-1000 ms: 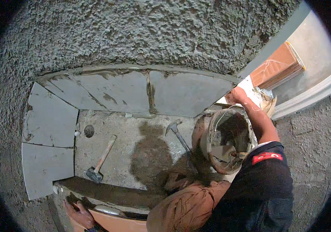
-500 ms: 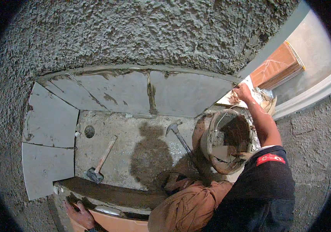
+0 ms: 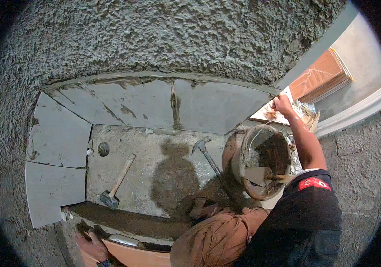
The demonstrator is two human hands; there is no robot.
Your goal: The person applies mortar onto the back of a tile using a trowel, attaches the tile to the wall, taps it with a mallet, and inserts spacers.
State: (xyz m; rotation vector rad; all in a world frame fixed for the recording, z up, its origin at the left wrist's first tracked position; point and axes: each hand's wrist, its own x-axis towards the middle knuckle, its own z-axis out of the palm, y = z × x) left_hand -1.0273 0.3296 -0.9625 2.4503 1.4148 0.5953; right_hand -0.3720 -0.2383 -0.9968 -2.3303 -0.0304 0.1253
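Observation:
My right arm reaches across the bucket [image 3: 243,153] to the far right. My right hand [image 3: 283,105] is closed there, fingers curled beside the upper right corner of the grey wall tile [image 3: 221,104]; whatever they may grip is hidden. At the lower left, my left hand [image 3: 93,247] rests with fingers spread on the ledge by the orange tile [image 3: 141,254]. Inside the mortar-stained bucket, a trowel [image 3: 258,175] leans with its wooden handle toward the right rim. A claw hammer [image 3: 206,153] lies left of the bucket, and a mallet [image 3: 110,199] with a dark head lies farther left.
More grey tiles [image 3: 59,129] line the left wall, under rough plaster [image 3: 155,40]. The concrete floor [image 3: 132,138] has a round drain [image 3: 103,149]. A low ledge [image 3: 119,211] bounds the near side. Stacked orange tiles [image 3: 319,75] stand beyond the opening at right.
My right hand has shifted slightly right beside the tile corner, and the view has tilted a little. My left hand and the tools stay in place.

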